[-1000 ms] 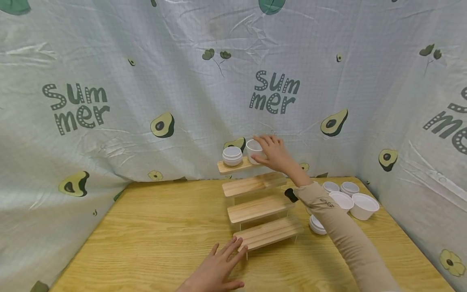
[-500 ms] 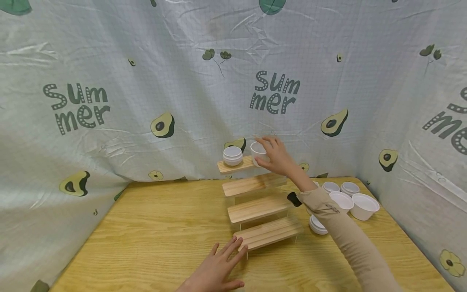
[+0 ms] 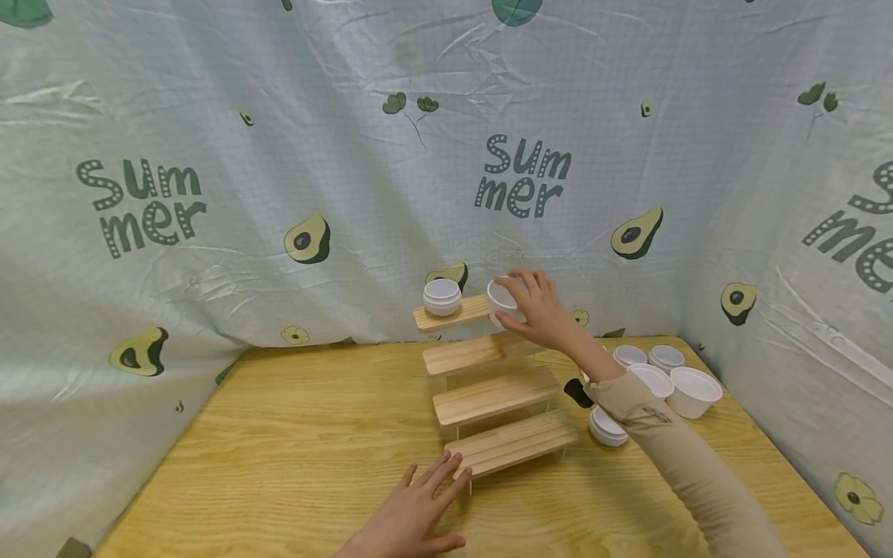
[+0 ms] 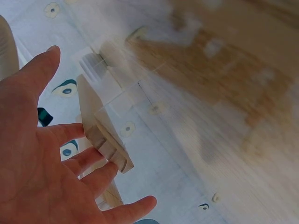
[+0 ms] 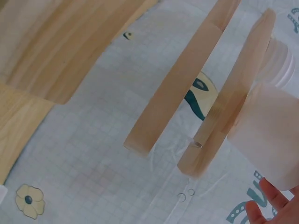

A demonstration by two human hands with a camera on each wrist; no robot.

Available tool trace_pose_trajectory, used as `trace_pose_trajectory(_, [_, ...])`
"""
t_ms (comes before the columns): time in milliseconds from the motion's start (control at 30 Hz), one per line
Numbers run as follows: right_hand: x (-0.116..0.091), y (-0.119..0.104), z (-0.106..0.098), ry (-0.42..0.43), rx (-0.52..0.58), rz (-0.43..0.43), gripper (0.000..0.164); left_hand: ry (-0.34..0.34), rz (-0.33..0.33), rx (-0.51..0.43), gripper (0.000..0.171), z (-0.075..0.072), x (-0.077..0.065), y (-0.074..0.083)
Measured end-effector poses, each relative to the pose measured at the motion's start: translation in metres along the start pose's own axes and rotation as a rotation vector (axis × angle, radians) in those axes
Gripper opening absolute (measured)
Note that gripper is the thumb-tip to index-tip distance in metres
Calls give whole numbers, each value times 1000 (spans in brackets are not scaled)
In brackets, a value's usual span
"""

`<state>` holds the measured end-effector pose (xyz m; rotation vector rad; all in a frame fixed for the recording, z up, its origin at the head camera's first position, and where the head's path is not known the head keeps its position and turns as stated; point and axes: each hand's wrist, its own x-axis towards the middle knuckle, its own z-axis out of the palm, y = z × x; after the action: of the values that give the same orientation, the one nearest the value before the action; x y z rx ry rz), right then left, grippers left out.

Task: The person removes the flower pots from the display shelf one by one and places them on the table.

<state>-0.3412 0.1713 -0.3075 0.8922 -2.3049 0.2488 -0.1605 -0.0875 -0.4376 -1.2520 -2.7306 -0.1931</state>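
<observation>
My right hand (image 3: 544, 314) grips a white plastic cup (image 3: 501, 301) by its rim, at the right part of the top shelf (image 3: 469, 311) of a four-step wooden riser. In the right wrist view the cup (image 5: 268, 135) overlaps the shelf edge, and only a few fingertips (image 5: 271, 193) show. To the cup's left, a low white jar (image 3: 443, 299) sits on the same shelf. Straight and spread, the fingers of my left hand (image 3: 415, 511) rest on the left end of the bottom step (image 3: 516, 443); the left wrist view shows them at the wooden step's end (image 4: 110, 149).
On the table's right side stand several white containers, among them a wide bowl (image 3: 694, 393) and a low jar (image 3: 608, 428), partly behind the right sleeve (image 3: 677, 442). Between top and bottom lie two more steps, the upper middle (image 3: 467, 353) and lower middle (image 3: 495, 395). A printed curtain (image 3: 377, 194) hangs behind.
My right hand has slid the white cup rightward along the top shelf, away from the low jar. The left hand stays where it was on the bottom step.
</observation>
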Motion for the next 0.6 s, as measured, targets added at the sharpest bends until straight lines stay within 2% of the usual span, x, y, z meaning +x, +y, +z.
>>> trace_pose_trajectory(433, [-19,-8,-9,-20,-27,-44,50,7,7,-17,73,1,-1,-1])
trace_pose_trajectory(600, [-28,-10,-14,-1,-24,-56,50,12,8,1,73,2,-1,-1])
